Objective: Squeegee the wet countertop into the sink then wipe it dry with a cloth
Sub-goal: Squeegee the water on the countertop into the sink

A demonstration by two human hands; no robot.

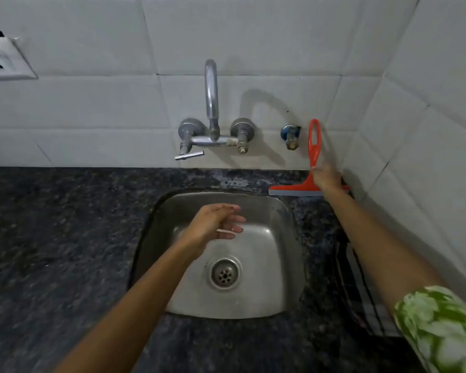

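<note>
There are no words, numbers, labels or signs to read anywhere here.

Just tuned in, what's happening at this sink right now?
A person stands over the sink. Their right hand grips the red squeegee low on its handle, with the blade resting on the dark countertop behind the sink, near the tiled corner. The left hand hovers open over the basin, holding nothing. A striped cloth lies on the counter to the right, partly under the right arm. The tap isn't running.
</note>
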